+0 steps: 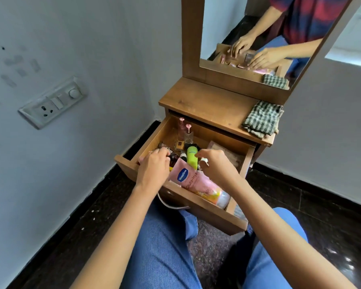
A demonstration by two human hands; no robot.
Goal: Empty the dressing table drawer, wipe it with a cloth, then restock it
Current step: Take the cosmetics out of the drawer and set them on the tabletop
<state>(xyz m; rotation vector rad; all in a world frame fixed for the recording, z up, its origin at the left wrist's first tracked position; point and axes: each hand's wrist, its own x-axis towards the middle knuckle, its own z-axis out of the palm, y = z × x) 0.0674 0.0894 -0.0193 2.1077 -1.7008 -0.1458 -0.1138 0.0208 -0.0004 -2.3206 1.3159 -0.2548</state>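
While the drawer (213,217) stood pulled out from under the bench (206,105), both grips reached into it, and it was full. The left grip (153,165) lay over the drawer's left side with its fingers curled down among small dark bottles; whether it grasped any of them I cannot tell. The right grip (215,165) hovered over the middle and pinched a small white piece (204,161) between thumb and fingers. Between the two grips a green tube (192,156) stood upright, its side just beside the right thumb. Below it a pink tube (196,182) lay slanted, its far end near the left grip's knuckles and its clear cap end against the front wall under the right wrist. Beyond the left grip two perfume bottles (186,132) stood in the far left corner, with a small tan bottle (179,145) just nearer. Beyond the right grip a pale pouch (221,150) lay flat against the back.

Beyond both grips the bench edge overhung the drawer's back, and the drawer's front wall hung over the person's knees (165,247). On the bench, past and to the right of the right grip, a checked cloth (263,120) lay crumpled at the right edge. A mirror (248,28) rose behind it, and a wall stood close on the left.
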